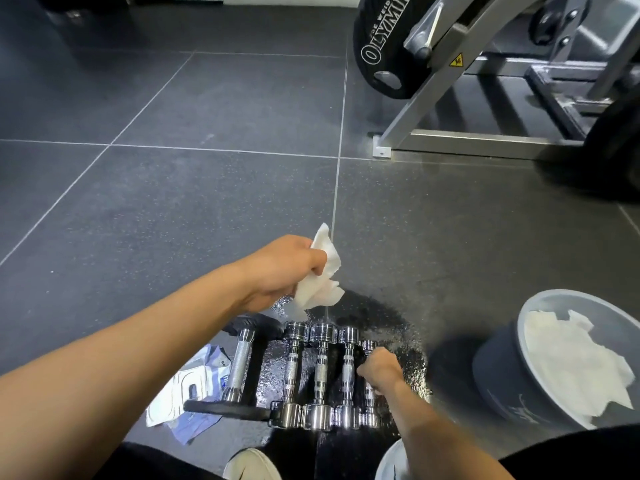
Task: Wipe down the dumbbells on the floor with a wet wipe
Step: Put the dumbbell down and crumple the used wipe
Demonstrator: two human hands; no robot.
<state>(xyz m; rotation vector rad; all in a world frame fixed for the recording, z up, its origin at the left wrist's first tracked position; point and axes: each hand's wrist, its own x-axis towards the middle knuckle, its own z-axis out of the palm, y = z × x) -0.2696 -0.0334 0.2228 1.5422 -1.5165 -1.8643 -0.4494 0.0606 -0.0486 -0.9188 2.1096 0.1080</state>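
Observation:
Several chrome dumbbells [322, 375] lie side by side on the wet dark floor near my feet. My left hand [277, 271] is raised above their far ends and grips a crumpled white wet wipe [322, 282]. My right hand [381, 370] grips the handle of the rightmost dumbbell [370, 407], hiding most of that handle. A dumbbell bar with black plates [239, 372] lies at the left of the row.
A wet-wipe packet [194, 393] lies on the floor left of the dumbbells. A grey bin [502, 372] holding used white wipes stands at the right. A weight machine frame [450, 98] with a black plate stands at the back right.

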